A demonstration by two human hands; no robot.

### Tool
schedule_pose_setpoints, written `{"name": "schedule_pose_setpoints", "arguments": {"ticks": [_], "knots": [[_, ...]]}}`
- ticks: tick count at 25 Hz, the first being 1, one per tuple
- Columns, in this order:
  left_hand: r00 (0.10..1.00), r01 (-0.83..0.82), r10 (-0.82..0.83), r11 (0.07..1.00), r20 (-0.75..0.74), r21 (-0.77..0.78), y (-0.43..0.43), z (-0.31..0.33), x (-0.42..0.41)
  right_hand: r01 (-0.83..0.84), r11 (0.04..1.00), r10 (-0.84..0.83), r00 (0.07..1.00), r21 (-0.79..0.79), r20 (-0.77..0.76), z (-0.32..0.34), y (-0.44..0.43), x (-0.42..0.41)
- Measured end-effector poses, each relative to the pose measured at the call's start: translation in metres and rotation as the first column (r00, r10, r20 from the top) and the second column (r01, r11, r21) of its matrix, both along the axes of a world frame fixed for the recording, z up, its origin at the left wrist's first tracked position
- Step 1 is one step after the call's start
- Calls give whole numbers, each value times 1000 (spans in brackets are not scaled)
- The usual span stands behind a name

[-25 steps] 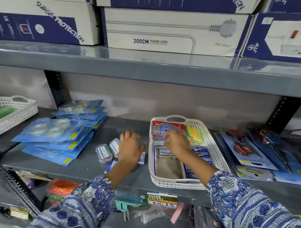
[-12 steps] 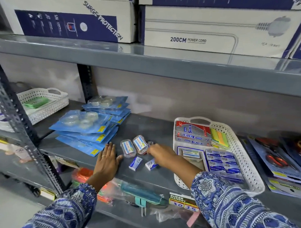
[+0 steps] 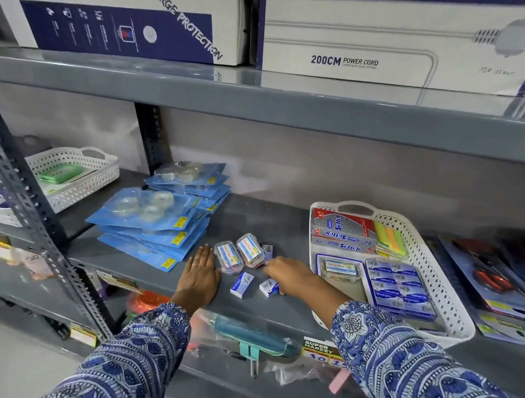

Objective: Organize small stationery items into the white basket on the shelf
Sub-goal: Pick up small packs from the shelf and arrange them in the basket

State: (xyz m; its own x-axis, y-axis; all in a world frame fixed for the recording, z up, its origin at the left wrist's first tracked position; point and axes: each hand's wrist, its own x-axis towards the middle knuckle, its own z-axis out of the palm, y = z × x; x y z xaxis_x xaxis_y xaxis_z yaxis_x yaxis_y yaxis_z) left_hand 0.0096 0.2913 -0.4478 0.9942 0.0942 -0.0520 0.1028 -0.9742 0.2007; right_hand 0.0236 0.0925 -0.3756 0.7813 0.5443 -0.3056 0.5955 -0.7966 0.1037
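Left hand (image 3: 198, 275) flat on shelf (image 3: 253, 306) edge, fingers released; right hand (image 3: 287, 275) fingers hidden, grasp unclear, beside white basket (image 3: 437, 288)

Probably a shop, steel shelf (image 3: 251, 92), price-stickered tape packs (image 3: 154, 214), supermarket label (image 3: 318, 347)

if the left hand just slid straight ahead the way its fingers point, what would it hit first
Most likely the stack of blue tape packs. The left hand lies flat on the shelf, fingers pointing up and slightly left toward the stack's near corner. The clear box sits just right of that line, though depth is hard to judge.
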Motion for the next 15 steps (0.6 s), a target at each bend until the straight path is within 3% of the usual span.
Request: {"name": "schedule_pose_setpoints", "arguments": {"ticks": [9, 15], "knots": [[999, -11, 11, 1000, 32, -16, -6, -2, 7, 8, 999, -10, 999, 44, 44, 4, -2, -2], [999, -19, 21, 999, 43, -46, -7, -2, 6, 23, 980, -44, 994, 196, 104, 17, -4, -1]]}}
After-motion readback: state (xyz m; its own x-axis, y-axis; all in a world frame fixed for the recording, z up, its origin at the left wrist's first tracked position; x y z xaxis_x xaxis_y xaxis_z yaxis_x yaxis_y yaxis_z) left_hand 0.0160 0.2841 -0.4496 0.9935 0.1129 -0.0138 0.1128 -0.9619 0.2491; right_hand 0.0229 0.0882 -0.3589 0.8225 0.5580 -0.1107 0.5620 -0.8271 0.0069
